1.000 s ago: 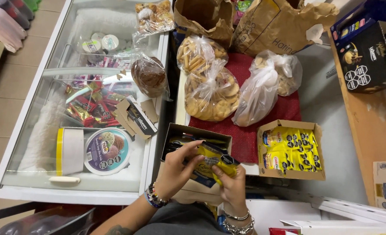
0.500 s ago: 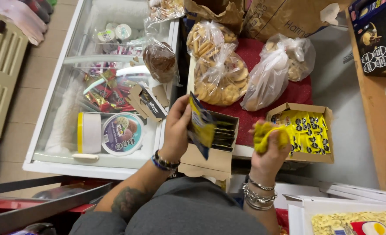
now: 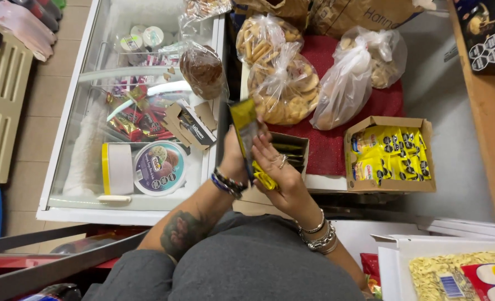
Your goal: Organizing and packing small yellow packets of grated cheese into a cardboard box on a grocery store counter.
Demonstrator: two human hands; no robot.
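Half a second ago our right hand was out over the open carton of yellow packets with a yellow wad in its grip; now it has come back to the middle and meets our left hand over the dark cardboard box at the counter edge. Our left hand is closed around the stack of dark and yellow sachets, holding it upright on edge, while our right hand lies against the stack's near face with its fingers loosely curled, a few yellow sachets pinched beneath them. Behind the box, on the red cloth, stand clear bags of biscuits and a white-knotted bag, and brown paper sacks rise beyond. To the left, the glass-topped freezer shows an ice cream tub under its lid, with a torn small carton lying on top near our left wrist.
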